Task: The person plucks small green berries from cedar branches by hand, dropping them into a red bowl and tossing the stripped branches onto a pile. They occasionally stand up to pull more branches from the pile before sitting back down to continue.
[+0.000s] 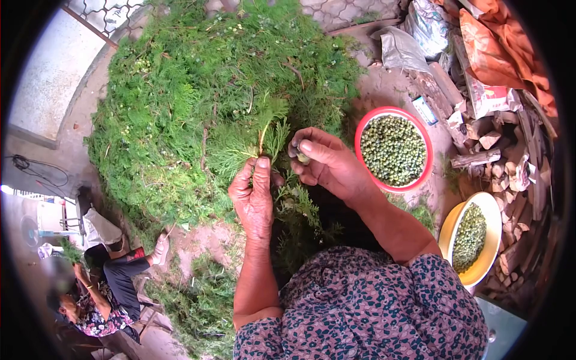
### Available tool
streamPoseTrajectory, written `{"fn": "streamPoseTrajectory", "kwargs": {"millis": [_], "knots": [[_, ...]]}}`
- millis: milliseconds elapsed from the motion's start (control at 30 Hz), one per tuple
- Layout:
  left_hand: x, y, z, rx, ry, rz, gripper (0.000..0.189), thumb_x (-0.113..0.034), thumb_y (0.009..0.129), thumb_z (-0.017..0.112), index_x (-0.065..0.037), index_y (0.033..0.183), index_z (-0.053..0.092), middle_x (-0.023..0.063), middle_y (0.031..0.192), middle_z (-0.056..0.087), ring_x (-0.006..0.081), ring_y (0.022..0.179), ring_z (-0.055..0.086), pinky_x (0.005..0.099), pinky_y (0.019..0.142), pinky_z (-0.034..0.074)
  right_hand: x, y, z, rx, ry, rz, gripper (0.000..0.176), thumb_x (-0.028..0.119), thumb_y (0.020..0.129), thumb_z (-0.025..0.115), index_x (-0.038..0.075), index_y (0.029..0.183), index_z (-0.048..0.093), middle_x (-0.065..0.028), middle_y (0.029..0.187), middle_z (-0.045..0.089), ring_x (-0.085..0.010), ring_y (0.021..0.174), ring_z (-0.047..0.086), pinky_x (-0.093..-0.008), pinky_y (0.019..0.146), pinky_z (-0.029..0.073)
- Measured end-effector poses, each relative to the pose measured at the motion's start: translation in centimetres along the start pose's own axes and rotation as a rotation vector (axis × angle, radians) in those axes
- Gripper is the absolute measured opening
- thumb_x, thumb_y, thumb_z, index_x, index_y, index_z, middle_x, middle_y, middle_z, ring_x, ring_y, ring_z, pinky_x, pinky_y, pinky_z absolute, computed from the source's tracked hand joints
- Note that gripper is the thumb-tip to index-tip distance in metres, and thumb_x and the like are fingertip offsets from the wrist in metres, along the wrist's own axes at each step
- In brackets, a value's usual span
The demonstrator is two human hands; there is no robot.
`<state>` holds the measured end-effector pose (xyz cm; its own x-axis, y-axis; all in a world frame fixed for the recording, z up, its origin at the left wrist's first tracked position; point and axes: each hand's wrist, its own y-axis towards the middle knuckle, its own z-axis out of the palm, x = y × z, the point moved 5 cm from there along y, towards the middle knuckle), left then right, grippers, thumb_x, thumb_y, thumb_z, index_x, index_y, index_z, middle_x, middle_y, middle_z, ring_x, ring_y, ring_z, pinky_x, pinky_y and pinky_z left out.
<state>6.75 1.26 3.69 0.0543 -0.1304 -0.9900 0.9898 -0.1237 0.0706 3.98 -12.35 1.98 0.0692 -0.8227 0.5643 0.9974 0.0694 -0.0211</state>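
The left hand (253,195) pinches a feathery green sprig (258,141) tight by its pale stem, while the right hand (327,165) nips a small greenish berry (303,159) between thumb and fingers.

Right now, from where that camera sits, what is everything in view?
pile of branches: one, green, on the ground ahead
red bowl: one, right of the hands
yellow bowl: one, lower right
seeds: many, green, in both bowls
wood: several pieces, brown, far right
cloth: one, orange, top right
seated person: one, dark trousers, lower left
sprig: one, green, held in the left hand
seed: one, green, pinched in the right hand
left hand: closed on the sprig
right hand: closed on the seed
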Motion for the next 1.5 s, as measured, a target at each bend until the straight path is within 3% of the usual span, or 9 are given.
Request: {"fn": "streamPoseTrajectory", "kwargs": {"millis": [267, 333, 500, 567, 700, 967, 1267, 1367, 1500], "knots": [[-0.5, 0.2, 0.7, 0.095, 0.180, 0.102, 0.016, -0.013, 0.085, 0.057, 0.000, 0.077, 0.060, -0.0036, 0.058, 0.048, 0.0036, 0.053, 0.038, 0.0198, 0.047, 0.031, 2.0, 0.1, 3.8, -0.079, -0.678, -0.345, 0.014, 0.008, 0.085, 0.055, 0.000, 0.097, 0.058, -0.0015, 0.074, 0.051, -0.0077, 0.057, 0.048, -0.0211, 0.048, 0.038], [-1.0, 0.1, 0.9, 0.095, 0.318, 0.284, 0.012, -0.009, 0.084, 0.058, 0.002, 0.080, 0.060, -0.0022, 0.059, 0.049, 0.0044, 0.053, 0.039, 0.0213, 0.047, 0.034, 2.6, -0.2, 4.9, -0.081, -1.165, -0.741, 0.021, 0.005, 0.077, 0.061, -0.002, 0.096, 0.058, -0.0091, 0.073, 0.053, -0.0189, 0.065, 0.056, -0.0275, 0.057, 0.044], [-0.5, -0.1, 0.5, 0.071, 0.500, 0.468, 0.012, -0.008, 0.083, 0.059, 0.002, 0.089, 0.060, 0.0012, 0.062, 0.051, 0.0062, 0.057, 0.042, 0.0230, 0.050, 0.038, 2.6, 0.0, 4.8, -0.104, -1.157, -0.728, 0.017, 0.005, 0.075, 0.062, -0.003, 0.089, 0.057, -0.0099, 0.074, 0.054, -0.0211, 0.065, 0.055, -0.0296, 0.059, 0.045], [-0.9, -0.2, 0.7, 0.089, 0.406, 0.260, 0.014, -0.009, 0.083, 0.059, 0.002, 0.092, 0.061, 0.0010, 0.063, 0.052, 0.0070, 0.058, 0.043, 0.0235, 0.052, 0.039, 1.6, 0.3, 3.9, -0.136, -0.734, -0.243, 0.012, 0.005, 0.079, 0.058, -0.003, 0.087, 0.055, -0.0057, 0.074, 0.054, -0.0162, 0.058, 0.053, -0.0273, 0.051, 0.042], [-0.6, -0.4, 1.0, 0.008, 0.220, 0.178, 0.017, -0.014, 0.082, 0.061, 0.003, 0.083, 0.062, -0.0013, 0.066, 0.052, 0.0055, 0.062, 0.041, 0.0210, 0.057, 0.038, 0.5, 1.0, 1.5, 0.064, -0.052, -0.057, 0.014, 0.010, 0.086, 0.054, 0.000, 0.096, 0.055, -0.0025, 0.075, 0.054, -0.0093, 0.056, 0.047, -0.0223, 0.046, 0.034], [3.3, 1.1, -1.4, -0.014, -0.109, -0.061, 0.018, -0.013, 0.077, 0.066, -0.004, 0.093, 0.064, 0.0031, 0.090, 0.064, 0.0120, 0.086, 0.053, 0.0306, 0.086, 0.038, 4.4, -2.0, -7.9, -0.428, -0.092, -0.166, 0.021, 0.010, 0.085, 0.053, 0.002, 0.104, 0.052, -0.0061, 0.082, 0.057, -0.0141, 0.066, 0.054, -0.0240, 0.052, 0.041], [5.4, 0.9, -2.9, -0.020, -0.195, -0.278, 0.031, -0.010, 0.074, 0.067, 0.000, 0.103, 0.059, 0.0041, 0.093, 0.060, 0.0147, 0.089, 0.053, 0.0296, 0.084, 0.039, 8.7, -9.0, -28.3, -0.996, 0.083, -0.380, 0.039, 0.003, 0.089, 0.039, -0.013, 0.124, 0.028, -0.0275, 0.097, 0.053, -0.0310, 0.093, 0.054, -0.0348, 0.071, 0.050], [4.4, 0.2, -2.3, 0.014, -0.118, -0.398, 0.047, -0.005, 0.064, 0.067, 0.003, 0.109, 0.054, 0.0074, 0.094, 0.059, 0.0184, 0.088, 0.053, 0.0304, 0.084, 0.040, 12.4, -11.0, -26.9, -1.099, -1.685, 0.202, 0.061, 0.032, 0.082, 0.061, -0.011, 0.120, 0.041, -0.0258, 0.109, 0.054, -0.0257, 0.102, 0.054, -0.0347, 0.083, 0.046], [5.1, 0.0, -2.5, 0.084, -0.086, -0.399, 0.052, -0.007, 0.062, 0.067, 0.003, 0.111, 0.053, 0.0078, 0.094, 0.059, 0.0192, 0.086, 0.054, 0.0309, 0.083, 0.041, 12.9, -12.0, -30.7, -1.168, -1.733, 0.124, 0.054, 0.030, 0.079, 0.063, -0.005, 0.117, 0.047, -0.0215, 0.103, 0.059, -0.0300, 0.096, 0.057, -0.0378, 0.079, 0.047]]}}
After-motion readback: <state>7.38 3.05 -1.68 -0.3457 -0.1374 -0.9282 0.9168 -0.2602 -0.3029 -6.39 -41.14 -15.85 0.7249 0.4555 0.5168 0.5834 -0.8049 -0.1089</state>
